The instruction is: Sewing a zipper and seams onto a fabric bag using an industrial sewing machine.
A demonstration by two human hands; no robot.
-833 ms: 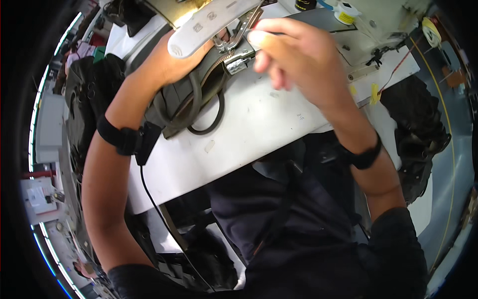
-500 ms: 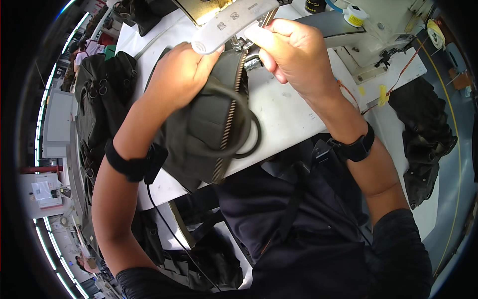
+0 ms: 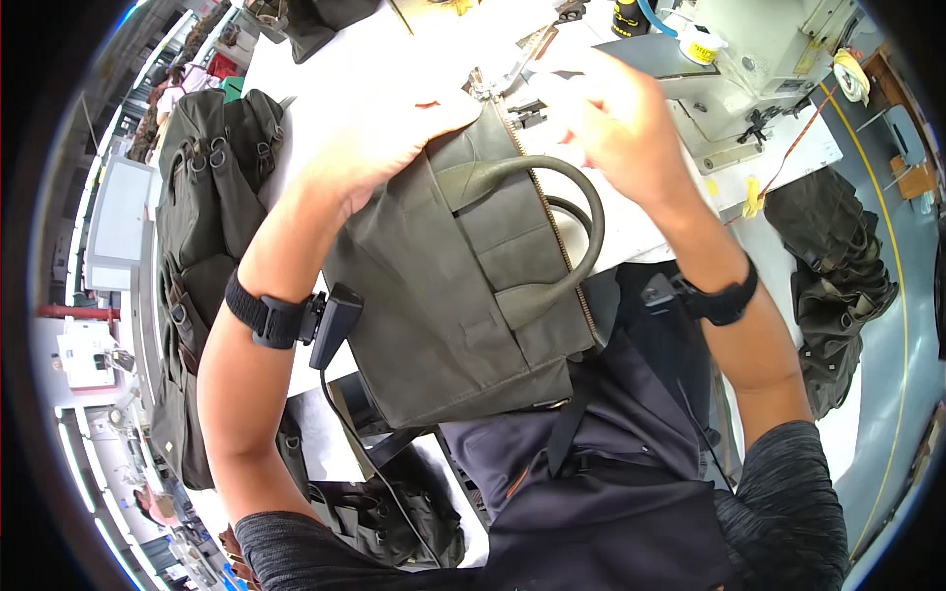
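A dark olive fabric bag [image 3: 414,295] lies across the white table toward my lap. It has rounded handles [image 3: 576,276] and a brass-toothed zipper [image 3: 559,227] along its right edge. My left hand [image 3: 389,138] is closed on the bag's far end, thumb close to the metal presser foot [image 3: 481,87] of a sewing machine. Beyond the zipper's far end, my right hand [image 3: 626,123] is raised beside the foot, fingers curled. Glare washes out its fingertips, so anything between them cannot be made out.
More dark bags [image 3: 212,177] are piled along the left, and others [image 3: 828,266] lie at the right. The pale machine body [image 3: 759,59] stands at the far right, near a small white container with a yellow label [image 3: 700,44]. A cable [image 3: 365,453] hangs from my left wrist strap.
The bag has swung right and spread out, showing more of its panel and handles. My right hand has shifted slightly right and down from the machine head. The far area is now overexposed.
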